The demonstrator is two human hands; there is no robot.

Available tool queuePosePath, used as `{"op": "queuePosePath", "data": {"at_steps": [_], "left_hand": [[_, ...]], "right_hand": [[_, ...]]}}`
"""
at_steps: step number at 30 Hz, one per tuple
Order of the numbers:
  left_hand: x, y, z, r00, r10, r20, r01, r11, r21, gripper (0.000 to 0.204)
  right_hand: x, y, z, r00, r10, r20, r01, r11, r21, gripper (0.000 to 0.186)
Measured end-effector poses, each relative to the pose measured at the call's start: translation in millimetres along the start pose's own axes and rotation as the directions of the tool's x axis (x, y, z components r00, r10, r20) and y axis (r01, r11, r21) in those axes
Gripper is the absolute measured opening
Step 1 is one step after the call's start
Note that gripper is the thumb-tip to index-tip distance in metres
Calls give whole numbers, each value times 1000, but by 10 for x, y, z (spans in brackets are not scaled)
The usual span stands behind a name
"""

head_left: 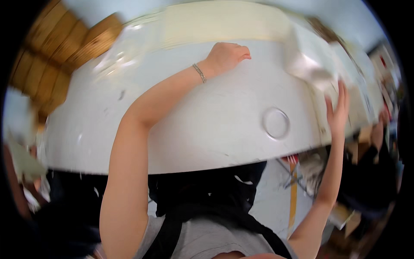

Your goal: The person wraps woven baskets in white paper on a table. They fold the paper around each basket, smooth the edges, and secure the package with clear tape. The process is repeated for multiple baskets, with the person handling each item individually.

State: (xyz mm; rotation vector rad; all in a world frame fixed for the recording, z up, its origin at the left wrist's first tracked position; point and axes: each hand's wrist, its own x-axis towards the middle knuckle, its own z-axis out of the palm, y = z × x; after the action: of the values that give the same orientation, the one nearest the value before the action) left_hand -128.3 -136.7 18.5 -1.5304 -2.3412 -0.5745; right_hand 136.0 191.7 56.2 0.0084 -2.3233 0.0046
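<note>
My left hand (227, 57) is stretched over the far middle of the white table (207, 112), near a long cream sheet (228, 21). Its fingers are curled in, and whatever may be in them is hidden. On the right side, my right hand (339, 108) has its fingers stretched out and apart. The fingertips are beside a shiny white plastic-wrapped bundle (308, 58); I cannot tell whether they touch it. A pale ring (276, 123), perhaps a tape roll, lies on the table between my hands.
Clear plastic (123, 54) lies at the table's far left. Stacked cardboard boxes (64, 39) stand beyond it. A person in dark clothes (368, 177) is at the right, close to the table. The table's near edge curves in front of my body.
</note>
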Motion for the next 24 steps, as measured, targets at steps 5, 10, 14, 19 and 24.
{"op": "queuePosePath", "data": {"at_steps": [5,10,14,19,24], "left_hand": [[-861,-610,-560,964,-108,-244,191,918,347,41],[-1099,-1340,-555,961,-243,-132,277,841,465,30],[-755,-998,-601,844,-379,379,51,761,647,17],[-832,-1057,-619,987,-156,44,109,839,533,7],[-904,-1098,-901,982,-188,-1,175,912,371,6]], "right_hand": [[-562,-1387,-288,756,-405,514,206,893,401,45],[-337,-1535,133,881,-258,396,96,918,385,18],[-296,-1418,294,926,-137,353,16,946,324,16],[-328,-1474,301,949,-137,283,43,948,316,15],[-373,-1415,340,957,-149,248,54,933,355,14]]}}
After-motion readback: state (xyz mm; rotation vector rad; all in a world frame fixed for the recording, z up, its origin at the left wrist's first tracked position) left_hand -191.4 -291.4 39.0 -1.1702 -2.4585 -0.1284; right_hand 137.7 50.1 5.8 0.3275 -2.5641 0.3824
